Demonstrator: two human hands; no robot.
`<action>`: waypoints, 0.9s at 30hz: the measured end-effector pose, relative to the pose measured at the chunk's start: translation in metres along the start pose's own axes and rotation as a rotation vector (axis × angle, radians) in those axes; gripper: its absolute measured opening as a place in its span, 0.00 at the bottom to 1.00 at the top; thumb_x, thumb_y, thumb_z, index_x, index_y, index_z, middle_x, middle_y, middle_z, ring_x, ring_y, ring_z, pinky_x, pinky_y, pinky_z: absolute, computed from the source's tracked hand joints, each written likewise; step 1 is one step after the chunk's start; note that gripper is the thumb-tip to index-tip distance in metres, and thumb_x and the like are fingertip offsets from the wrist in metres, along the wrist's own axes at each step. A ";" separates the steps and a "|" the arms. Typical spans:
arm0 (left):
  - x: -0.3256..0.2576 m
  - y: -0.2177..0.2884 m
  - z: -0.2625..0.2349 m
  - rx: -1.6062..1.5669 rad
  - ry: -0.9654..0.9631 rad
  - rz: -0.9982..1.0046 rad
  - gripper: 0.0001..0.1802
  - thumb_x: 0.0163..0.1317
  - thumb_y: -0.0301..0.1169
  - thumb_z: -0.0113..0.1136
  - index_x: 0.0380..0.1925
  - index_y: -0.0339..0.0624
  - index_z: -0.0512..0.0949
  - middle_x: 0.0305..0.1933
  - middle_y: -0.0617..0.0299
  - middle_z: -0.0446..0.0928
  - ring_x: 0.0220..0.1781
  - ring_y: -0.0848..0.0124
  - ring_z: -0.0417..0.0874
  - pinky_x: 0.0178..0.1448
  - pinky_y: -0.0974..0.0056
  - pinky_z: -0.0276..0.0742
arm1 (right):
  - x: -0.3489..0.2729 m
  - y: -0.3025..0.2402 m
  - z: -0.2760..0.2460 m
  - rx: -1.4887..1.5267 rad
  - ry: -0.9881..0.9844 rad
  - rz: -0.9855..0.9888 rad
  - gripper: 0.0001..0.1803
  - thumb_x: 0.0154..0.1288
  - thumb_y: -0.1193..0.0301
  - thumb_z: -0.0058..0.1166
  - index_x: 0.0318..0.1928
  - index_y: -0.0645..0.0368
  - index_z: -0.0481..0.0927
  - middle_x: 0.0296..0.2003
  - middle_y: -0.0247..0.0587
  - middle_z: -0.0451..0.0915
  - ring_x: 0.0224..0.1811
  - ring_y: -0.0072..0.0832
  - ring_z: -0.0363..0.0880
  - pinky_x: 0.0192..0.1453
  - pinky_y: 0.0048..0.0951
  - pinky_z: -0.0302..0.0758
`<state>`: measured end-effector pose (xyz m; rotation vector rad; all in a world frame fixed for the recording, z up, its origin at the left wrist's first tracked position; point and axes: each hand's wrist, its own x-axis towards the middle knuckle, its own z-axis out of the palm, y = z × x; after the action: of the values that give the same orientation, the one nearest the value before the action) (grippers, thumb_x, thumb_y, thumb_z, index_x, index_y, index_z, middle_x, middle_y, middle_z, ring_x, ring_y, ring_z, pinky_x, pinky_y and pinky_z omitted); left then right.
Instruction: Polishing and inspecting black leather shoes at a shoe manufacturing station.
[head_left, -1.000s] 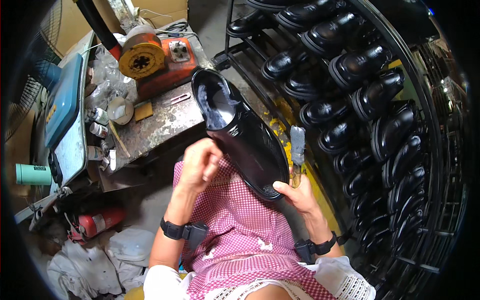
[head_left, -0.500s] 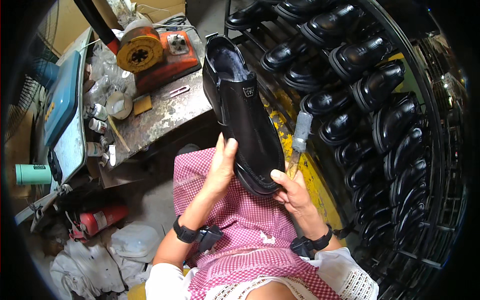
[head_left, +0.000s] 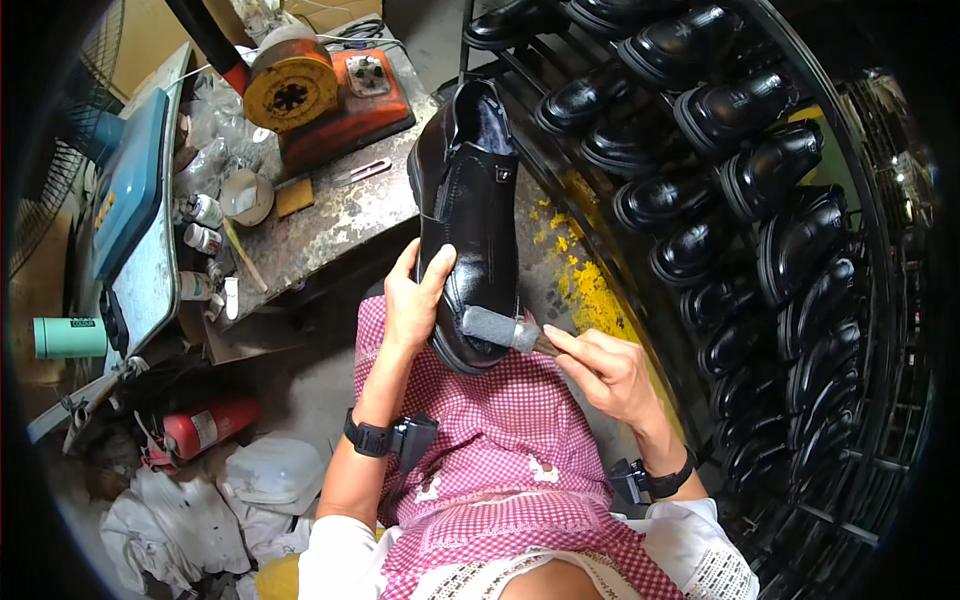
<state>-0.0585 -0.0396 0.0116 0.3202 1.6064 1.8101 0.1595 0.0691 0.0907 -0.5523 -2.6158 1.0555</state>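
Grips one black shoe [head_left: 470, 225] by its left side in left hand [head_left: 410, 305], near the table's [head_left: 335, 235] right end; probably light, slick, stiff-soled, best taken by the sole edge. Pinches one grey-padded brush [head_left: 490, 326] at the toe with right hand [head_left: 605, 370]. Counts one orange machine [head_left: 350, 125] far left, over a dozen racked shoes [head_left: 803, 240] right

A scuffed workbench [head_left: 338, 222] stands near yellow-patched floor [head_left: 590, 298].
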 end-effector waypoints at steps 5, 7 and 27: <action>0.000 -0.005 -0.001 0.111 0.068 -0.029 0.28 0.57 0.42 0.63 0.48 0.28 0.73 0.42 0.56 0.79 0.41 0.74 0.78 0.48 0.70 0.72 | -0.013 0.017 -0.011 0.096 -0.130 0.105 0.18 0.54 0.75 0.59 0.48 0.53 0.81 0.21 0.41 0.74 0.21 0.32 0.74 0.27 0.28 0.70; 0.003 -0.003 0.003 0.129 0.051 -0.021 0.28 0.57 0.43 0.63 0.48 0.29 0.74 0.41 0.55 0.79 0.41 0.73 0.78 0.48 0.69 0.73 | -0.003 0.011 -0.010 0.068 -0.123 0.081 0.19 0.54 0.74 0.59 0.49 0.53 0.81 0.21 0.41 0.73 0.21 0.32 0.73 0.26 0.29 0.69; 0.012 0.008 0.012 0.357 0.090 -0.003 0.31 0.53 0.51 0.64 0.44 0.31 0.77 0.36 0.52 0.82 0.38 0.69 0.82 0.46 0.66 0.75 | 0.019 0.002 -0.028 -0.052 -0.108 0.006 0.18 0.56 0.72 0.60 0.49 0.50 0.81 0.19 0.41 0.72 0.19 0.32 0.72 0.25 0.29 0.67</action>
<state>-0.0632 -0.0230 0.0185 0.4001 1.9943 1.5481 0.1537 0.0957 0.1108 -0.5294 -2.7438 1.0491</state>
